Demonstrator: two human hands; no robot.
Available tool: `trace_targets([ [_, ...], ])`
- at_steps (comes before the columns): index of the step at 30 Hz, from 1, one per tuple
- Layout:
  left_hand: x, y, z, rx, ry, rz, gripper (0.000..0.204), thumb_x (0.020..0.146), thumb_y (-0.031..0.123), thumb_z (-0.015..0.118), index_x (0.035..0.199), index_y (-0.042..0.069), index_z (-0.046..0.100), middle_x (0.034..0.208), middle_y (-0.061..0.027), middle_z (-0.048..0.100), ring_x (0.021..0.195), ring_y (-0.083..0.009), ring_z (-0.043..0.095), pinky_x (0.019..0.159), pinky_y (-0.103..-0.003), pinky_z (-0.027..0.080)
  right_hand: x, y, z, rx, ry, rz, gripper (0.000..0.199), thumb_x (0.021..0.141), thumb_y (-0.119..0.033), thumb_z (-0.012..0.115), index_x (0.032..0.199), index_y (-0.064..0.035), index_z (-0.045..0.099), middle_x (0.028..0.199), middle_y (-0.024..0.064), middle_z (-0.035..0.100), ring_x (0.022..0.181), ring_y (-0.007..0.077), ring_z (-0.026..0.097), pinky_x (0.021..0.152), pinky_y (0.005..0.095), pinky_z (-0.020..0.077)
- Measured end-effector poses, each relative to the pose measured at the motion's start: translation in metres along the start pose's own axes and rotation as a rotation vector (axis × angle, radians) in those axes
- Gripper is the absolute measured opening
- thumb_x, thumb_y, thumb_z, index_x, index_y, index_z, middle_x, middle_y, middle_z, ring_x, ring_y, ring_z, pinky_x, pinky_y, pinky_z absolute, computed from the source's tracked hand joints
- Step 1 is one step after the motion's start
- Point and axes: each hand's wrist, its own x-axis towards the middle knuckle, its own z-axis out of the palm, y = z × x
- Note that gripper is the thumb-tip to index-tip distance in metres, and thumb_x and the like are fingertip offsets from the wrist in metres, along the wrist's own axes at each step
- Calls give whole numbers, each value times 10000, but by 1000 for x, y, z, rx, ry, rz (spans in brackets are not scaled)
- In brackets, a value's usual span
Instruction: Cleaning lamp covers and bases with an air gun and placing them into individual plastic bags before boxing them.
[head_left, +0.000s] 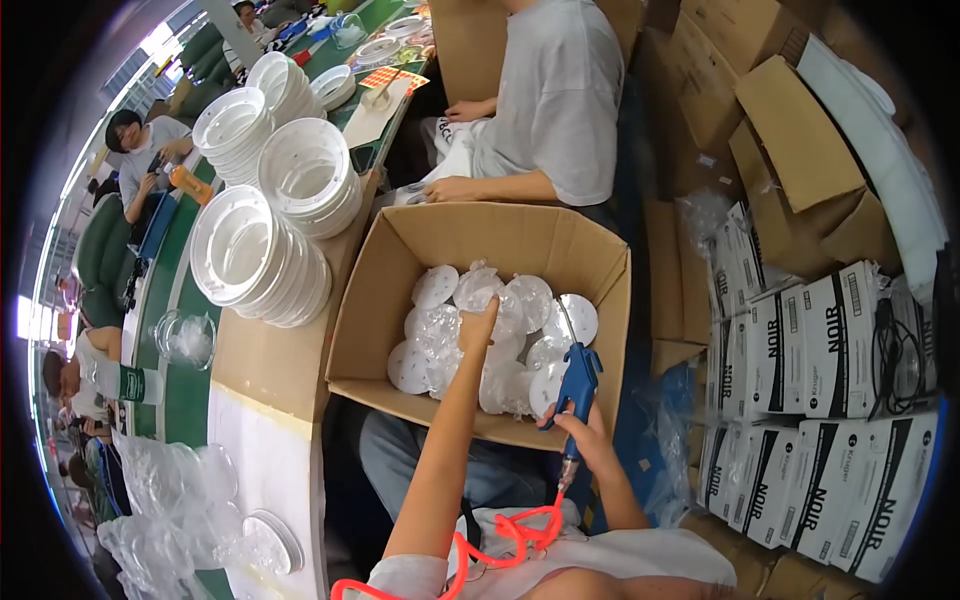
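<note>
A large open cardboard box (385, 250) stands before me, holding several round white and clear plastic pieces (436, 286), some looking wrapped in clear film. My left hand (478, 326) reaches in among them, its fingers closed at a clear round plastic piece (508, 314); the fingertips are partly hidden. Over the box's near right corner, my right hand (588, 432) grips a blue air blow gun (577, 383). Its thin nozzle points into the box. From the gun's lower end a coiled orange-red air hose (520, 528) runs down across my lap.
Stacks of white plastic rings (262, 250) stand on the bench to the left. Clear plastic bags (170, 500) and white discs (272, 540) lie nearer. A seated co-worker (560, 100) is beyond the box. White printed cartons (800, 350) are piled at right.
</note>
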Motion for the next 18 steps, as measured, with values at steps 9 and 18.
trace_targets([
  [9,-27,-11,22,859,41,658,912,638,489,626,1182,-149,267,761,-203,612,711,-301,621,608,-385,494,23,3,9,-161,-146,160,393,755,-42,486,1125,-23,356,811,90,566,726,170,593,631,280,468],
  [18,4,11,-58,418,72,783,436,657,364,606,874,-8,541,714,-213,597,706,-350,593,632,-423,467,26,-15,18,45,-213,61,393,739,-12,454,1121,35,377,831,119,556,785,200,571,745,309,452],
])
